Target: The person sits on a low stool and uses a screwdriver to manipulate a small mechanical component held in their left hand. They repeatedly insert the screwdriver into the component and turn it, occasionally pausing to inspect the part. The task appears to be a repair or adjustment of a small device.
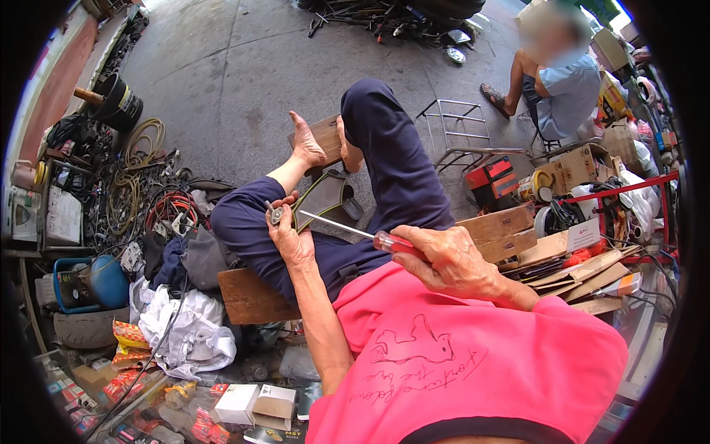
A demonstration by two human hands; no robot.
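My right hand (447, 260) is wrapped round the red handle of a screwdriver (336, 224). Its long steel shaft points left, and the tip ends just beside my left hand (293, 240). The fingers of that hand are closed on a small round metal part (276, 215) with a short stub, held above my left thigh. Between my legs, right behind the left hand, shows a dark grey piece with yellow-green edges (325, 197), perhaps a sandal. Whether my left hand touches it I cannot tell.
A wooden block (325, 138) lies under my bare feet. Cables and hoses (137, 177) are heaped at the left, near a black bucket (118, 103). A metal rack (457, 126) stands ahead right, before a seated person (566, 89). Cardboard pieces (577, 274) are stacked at my right.
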